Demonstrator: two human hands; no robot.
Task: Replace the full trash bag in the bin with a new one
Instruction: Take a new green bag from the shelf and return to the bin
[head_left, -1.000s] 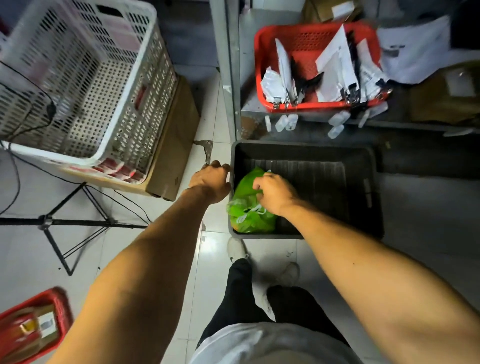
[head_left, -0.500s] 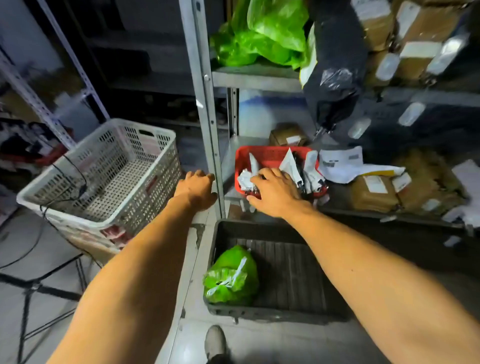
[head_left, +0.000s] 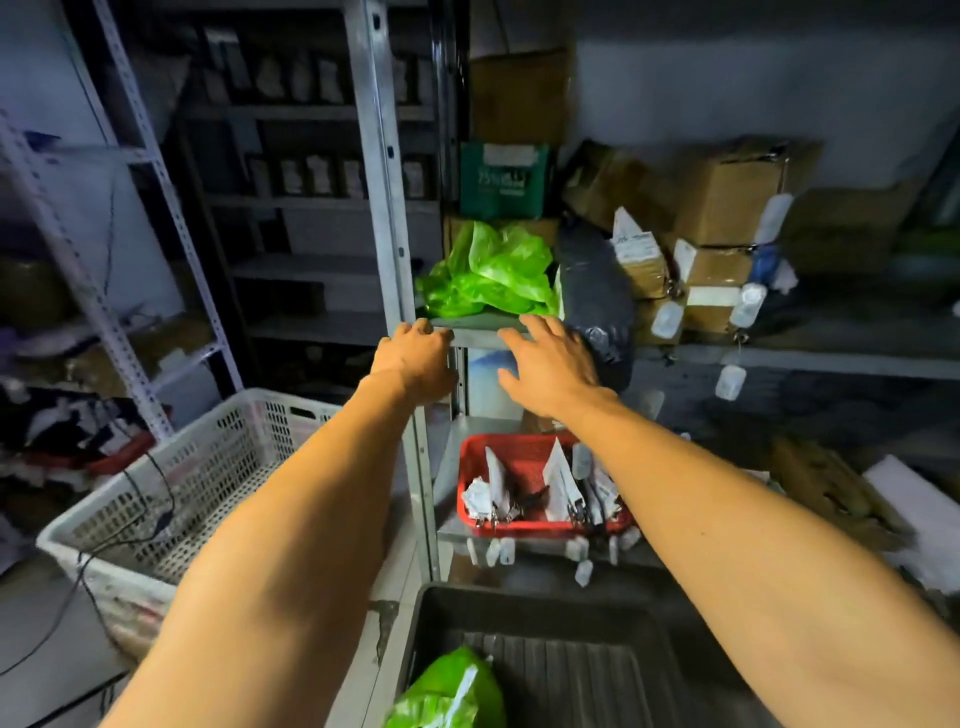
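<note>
While both my hands are up at the shelf (head_left: 483, 332), nothing's actually in them yet. Left hand (head_left: 415, 358) has its fingers curled loosely at the shelf's front lip, right by the post (head_left: 387, 218), gripping nothing I can make out. Right hand (head_left: 553, 364) is spread wide open, fingers apart, just short of the loose green bags (head_left: 493, 275) piled on that shelf, with a black bag (head_left: 597, 291) sitting just beside them.

Progress-wise, I'd say roughly halfway. A tied-off green bag (head_left: 452, 691), which I take to be the full one, is sitting in the near left corner of the dark tray (head_left: 550, 608) on the floor, so it looks like the old bag is out and knotted. Can't see the bin itself anywhere in view though, so no idea what state it's in.

What's left, by my guess: grab one fresh green bag off the pile, shake it open, line the bin with it, and get the full bag taken away.
</note>
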